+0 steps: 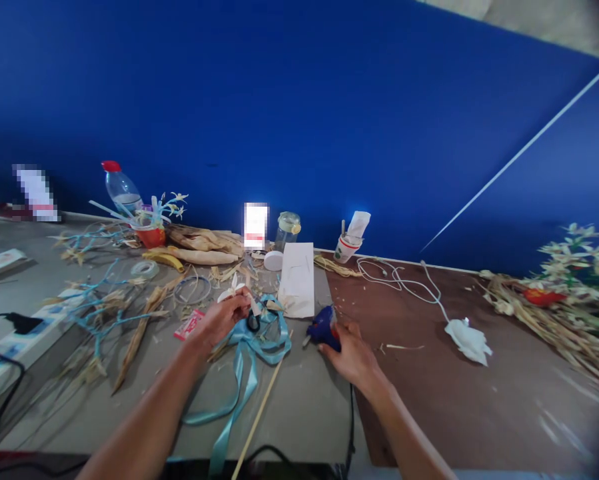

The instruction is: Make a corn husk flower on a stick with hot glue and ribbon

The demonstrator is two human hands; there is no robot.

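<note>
My left hand (230,311) is closed in a pinch on a small pale husk flower (236,284), whose petals show above the fingertips. Just right of it, a light-blue satin ribbon (279,343) lies in loops, its tails running toward the front edge. Black-handled scissors (254,321) lie partly under the ribbon and husk scraps. My right hand (352,350) is wrapped around a dark-blue glue gun (323,327) resting low over the table, its nozzle pointing left. A thin pale stick (264,407) slants between my forearms. The inner fingers of both hands are partly hidden.
A white sheet (298,283) lies ahead. Behind are a lidded jar (288,230), a paper cup (348,247), dried husks (204,243) and a red cup of stems (150,235). Blue-wrapped branches (96,320) and a power strip (24,347) occupy the left; white cable (404,277) crosses right.
</note>
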